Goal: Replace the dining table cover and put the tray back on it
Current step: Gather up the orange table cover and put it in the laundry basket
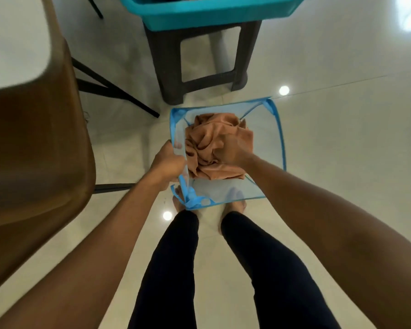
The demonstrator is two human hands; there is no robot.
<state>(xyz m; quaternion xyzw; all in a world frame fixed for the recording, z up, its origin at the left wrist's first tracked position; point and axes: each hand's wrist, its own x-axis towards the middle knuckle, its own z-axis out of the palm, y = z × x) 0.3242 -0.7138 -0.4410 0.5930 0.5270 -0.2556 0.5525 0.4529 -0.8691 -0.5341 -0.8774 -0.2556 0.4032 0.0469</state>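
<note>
Below 2 forearms, the left hand (167, 163) pinches the hamper (277, 129) rim; the right hand (231, 150) presses closed on the cloth (208, 136) inside. Probably the old cover; fresh cover and tray remain.

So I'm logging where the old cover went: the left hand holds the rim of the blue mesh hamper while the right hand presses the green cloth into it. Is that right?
Not quite: the cloth is orange-brown, not green, as the head view shows. The rest stands: the left hand holds the rim of the blue mesh hamper while the right hand presses the cloth into it.
</note>
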